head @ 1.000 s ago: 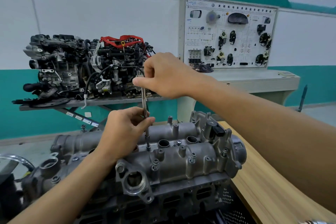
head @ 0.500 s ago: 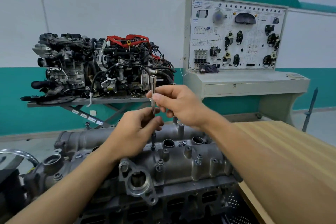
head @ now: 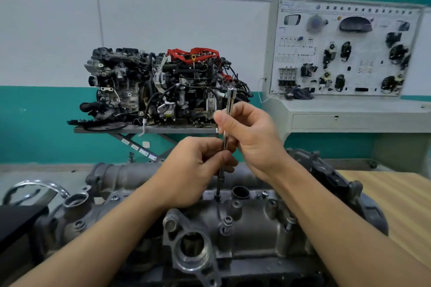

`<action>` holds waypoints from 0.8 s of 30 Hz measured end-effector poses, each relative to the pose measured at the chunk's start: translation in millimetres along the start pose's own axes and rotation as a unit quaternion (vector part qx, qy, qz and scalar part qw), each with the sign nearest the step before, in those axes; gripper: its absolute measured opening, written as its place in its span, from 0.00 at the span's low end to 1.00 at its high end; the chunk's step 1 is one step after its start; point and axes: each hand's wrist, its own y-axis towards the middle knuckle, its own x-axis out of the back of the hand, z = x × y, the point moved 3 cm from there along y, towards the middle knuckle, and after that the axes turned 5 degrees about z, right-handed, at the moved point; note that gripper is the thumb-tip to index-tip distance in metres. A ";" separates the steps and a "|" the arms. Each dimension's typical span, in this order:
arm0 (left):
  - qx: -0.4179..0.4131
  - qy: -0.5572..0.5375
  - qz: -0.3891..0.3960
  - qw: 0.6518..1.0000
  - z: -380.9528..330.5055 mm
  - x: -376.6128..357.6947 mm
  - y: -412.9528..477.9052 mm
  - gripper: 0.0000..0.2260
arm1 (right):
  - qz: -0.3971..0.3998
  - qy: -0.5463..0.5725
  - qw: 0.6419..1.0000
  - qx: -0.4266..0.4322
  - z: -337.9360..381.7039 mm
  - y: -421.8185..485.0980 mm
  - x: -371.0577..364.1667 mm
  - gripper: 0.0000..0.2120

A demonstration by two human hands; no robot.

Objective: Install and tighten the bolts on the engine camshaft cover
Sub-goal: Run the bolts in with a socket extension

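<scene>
The camshaft cover (head: 245, 223) lies nearest, across the foreground, with a tabletop (head: 401, 205) at its right. A socket extension (head: 229, 109) stands nearly upright on the cover's middle. The left hand (head: 196, 170) grips its lower part and the right hand (head: 251, 137) its upper part, just above. Behind them, a second engine (head: 163, 86) sits on a stand (head: 140, 129). To its right, a display board (head: 345, 46) stands on a console (head: 349, 119) against the wall.
</scene>
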 end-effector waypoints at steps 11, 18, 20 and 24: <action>0.019 -0.006 -0.045 0.999 5.6 4.7 0.4 0.06 | 0.028 -0.056 0.997 0.051 2.0 -9.9 7.6 0.01; 0.011 -0.030 -0.037 0.999 6.4 7.9 -0.9 0.05 | 0.051 -0.050 0.997 -0.008 -8.2 -10.6 5.5 0.06; 0.014 -0.048 -0.011 0.999 6.4 7.1 -1.4 0.05 | 0.080 -0.013 0.996 -0.034 -6.7 -12.8 3.6 0.11; 0.025 -0.064 0.020 0.997 6.5 3.1 -2.2 0.08 | 0.106 -0.024 0.994 -0.031 -3.1 -14.2 1.2 0.12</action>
